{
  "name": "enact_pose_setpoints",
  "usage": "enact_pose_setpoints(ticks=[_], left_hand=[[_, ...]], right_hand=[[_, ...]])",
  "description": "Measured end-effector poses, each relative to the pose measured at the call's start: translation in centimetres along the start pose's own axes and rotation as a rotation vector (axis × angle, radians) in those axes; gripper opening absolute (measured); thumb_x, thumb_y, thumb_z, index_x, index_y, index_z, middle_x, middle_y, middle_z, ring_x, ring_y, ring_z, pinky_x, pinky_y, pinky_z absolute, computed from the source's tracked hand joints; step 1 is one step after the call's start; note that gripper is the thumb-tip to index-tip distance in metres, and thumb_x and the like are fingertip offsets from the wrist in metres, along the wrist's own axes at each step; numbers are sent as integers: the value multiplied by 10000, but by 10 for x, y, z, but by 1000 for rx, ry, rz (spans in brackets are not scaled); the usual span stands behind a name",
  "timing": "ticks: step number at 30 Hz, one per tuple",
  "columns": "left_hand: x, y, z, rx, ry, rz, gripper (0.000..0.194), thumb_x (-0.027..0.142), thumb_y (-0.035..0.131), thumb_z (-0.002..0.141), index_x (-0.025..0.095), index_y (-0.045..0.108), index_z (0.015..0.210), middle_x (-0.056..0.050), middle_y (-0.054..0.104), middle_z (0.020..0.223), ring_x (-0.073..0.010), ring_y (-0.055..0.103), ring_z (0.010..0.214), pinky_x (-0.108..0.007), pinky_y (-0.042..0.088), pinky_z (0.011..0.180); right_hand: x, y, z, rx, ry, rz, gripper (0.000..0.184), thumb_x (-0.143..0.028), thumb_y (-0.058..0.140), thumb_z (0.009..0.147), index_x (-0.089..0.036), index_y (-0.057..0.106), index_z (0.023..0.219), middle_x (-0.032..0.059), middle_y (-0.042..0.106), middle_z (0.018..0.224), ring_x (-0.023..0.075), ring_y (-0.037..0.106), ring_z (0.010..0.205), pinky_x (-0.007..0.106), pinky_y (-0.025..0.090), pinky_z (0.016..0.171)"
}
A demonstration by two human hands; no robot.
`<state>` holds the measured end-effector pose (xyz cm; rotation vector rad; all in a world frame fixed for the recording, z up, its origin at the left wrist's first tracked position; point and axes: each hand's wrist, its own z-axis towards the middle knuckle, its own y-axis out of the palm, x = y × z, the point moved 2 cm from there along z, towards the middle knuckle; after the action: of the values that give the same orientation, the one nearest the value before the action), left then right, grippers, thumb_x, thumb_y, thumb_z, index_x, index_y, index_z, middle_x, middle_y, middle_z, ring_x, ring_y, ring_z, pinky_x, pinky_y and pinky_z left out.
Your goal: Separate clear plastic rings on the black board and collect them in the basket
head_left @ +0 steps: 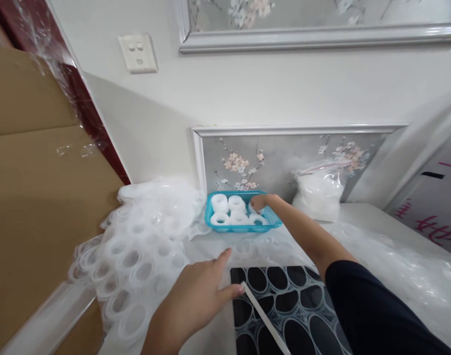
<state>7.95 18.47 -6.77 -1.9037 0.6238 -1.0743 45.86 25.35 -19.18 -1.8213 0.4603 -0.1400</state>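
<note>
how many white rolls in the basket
6 visible white rolls: three across the back, the right one partly covered by the right hand, and three in front. More may be hidden.

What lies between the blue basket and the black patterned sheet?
In the head view, clear plastic with round outlines lies there on the white table; the left hand is beside it.

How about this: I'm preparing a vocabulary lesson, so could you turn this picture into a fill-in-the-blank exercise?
1. The person's ____ hand is inside the blue basket.
2. The rings in that basket are ____ in colour.
3. The thumb at the upper end of the pale strip belongs to the person's ____ hand.
4. The ovals on the patterned panel are ____.

Missing words: right; white; left; black.
</note>
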Motion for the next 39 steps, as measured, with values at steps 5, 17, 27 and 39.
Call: enact_pose_setpoints(ticks=[5,17,27,39], left_hand=[[-3,1,3,8,-6,-16,709,569,468,872,214,344,1473,-134,655,1172,-364,587,1097,-494,435,917],[-4,-1,2,14,-22,-34,704,576,456,875,235,330,1478,-121,614,1255,-348,562,1148,-463,426,933],[-7,-1,-6,71,6,-61,709,603,466,872,258,329,1476,-111,510,1383,-327,474,1256,-465,363,1028],[79,-5,-67,542,364,-1105,1012,823,-188,696,287,55,1519,-78,304,1513,-349,441,1250,-398,539,721]], right_hand=[[0,2,-6,-104,-9,-88,181,-275,656,847,-128,645,953,61,653,1017,188,617,950,391,502,861],[1,3,-8,-45,42,-39,186,-288,645,861,-122,656,944,59,670,1025,186,631,963,389,506,872],[7,-30,-45,294,70,162,349,-302,686,800,-162,670,1119,77,696,1093,220,649,991,258,487,837],[-7,7,-190,700,-183,343,420,-322,584,848,-201,532,1246,106,617,1117,208,633,973,297,539,777]])
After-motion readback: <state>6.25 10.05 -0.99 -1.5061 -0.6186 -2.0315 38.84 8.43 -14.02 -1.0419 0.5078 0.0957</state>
